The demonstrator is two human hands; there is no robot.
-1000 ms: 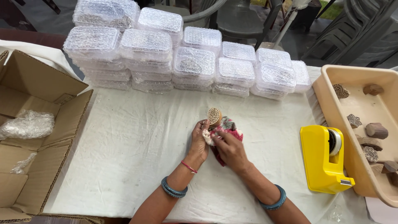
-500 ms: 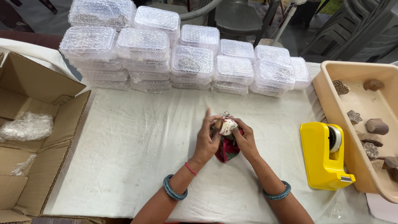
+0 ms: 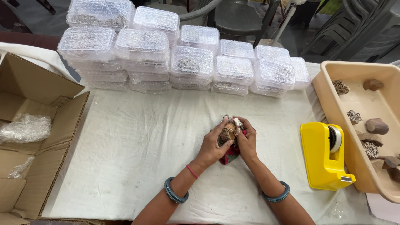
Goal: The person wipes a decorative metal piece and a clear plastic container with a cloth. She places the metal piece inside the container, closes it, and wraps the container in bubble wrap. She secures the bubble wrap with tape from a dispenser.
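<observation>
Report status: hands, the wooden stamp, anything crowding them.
Left hand and right hand both closed on wooden stamp, patterned cloth bunched around it. Yellow tape dispenser apart, to the right.

Two hands at centre: left hand (image 3: 212, 146), right hand (image 3: 246, 141), closed together around one round wooden block (image 3: 228, 133) and one red patterned cloth (image 3: 230, 153). One yellow tape dispenser (image 3: 323, 156) at 3 o'clock. One beige tray (image 3: 333, 77) at 2 to 3 o'clock, with about seven carved wooden stamps (image 3: 376, 125) visible inside, some cut off by the edge. Roughly a dozen stacks of clear plastic boxes (image 3: 191, 62) at 12 o'clock; exact total unclear. One open cardboard carton (image 3: 37, 87) at 9 o'clock, two bubble-wrap bundles (image 3: 26, 128) inside. One white table cover (image 3: 133, 150). Two blue bangles, one per wrist.
</observation>
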